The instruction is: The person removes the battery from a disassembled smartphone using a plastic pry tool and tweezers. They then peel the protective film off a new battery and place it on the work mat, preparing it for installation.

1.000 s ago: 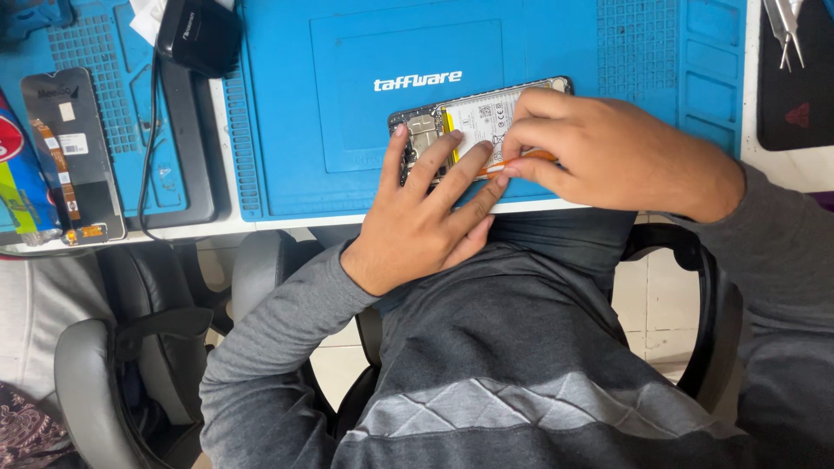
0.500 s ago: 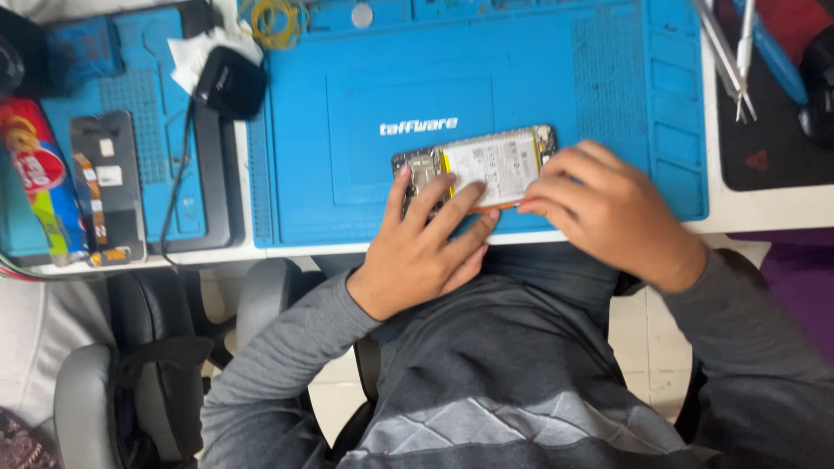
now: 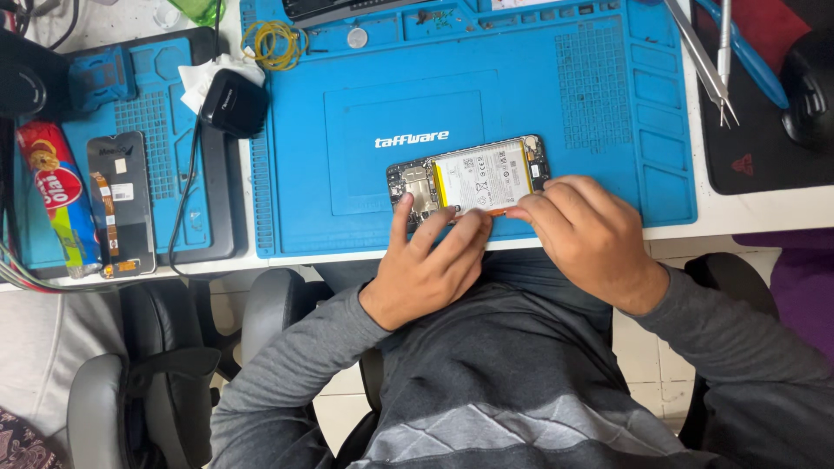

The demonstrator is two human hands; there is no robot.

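Hands sit lower on the phone [image 3: 469, 180] than half a second ago, so more of its open back and white battery [image 3: 484, 177] shows. Beyond the fingers on the blue mat [image 3: 347, 122] lie yellow bands [image 3: 276, 43]; tweezers [image 3: 705, 61] lie far right. Left hand [image 3: 430, 265] spreads its fingers [image 3: 401, 217] onto the phone's near edge. Right hand [image 3: 591, 239] curls narrow, fingertips [image 3: 521, 211] touching that same edge.

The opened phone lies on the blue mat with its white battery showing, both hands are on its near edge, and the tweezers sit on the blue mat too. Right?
Not quite. In the head view the tweezers lie on the black pad to the right of the blue mat, not on it. The rest holds: the opened phone lies on the blue mat, white battery showing, left hand and right hand at its near edge.
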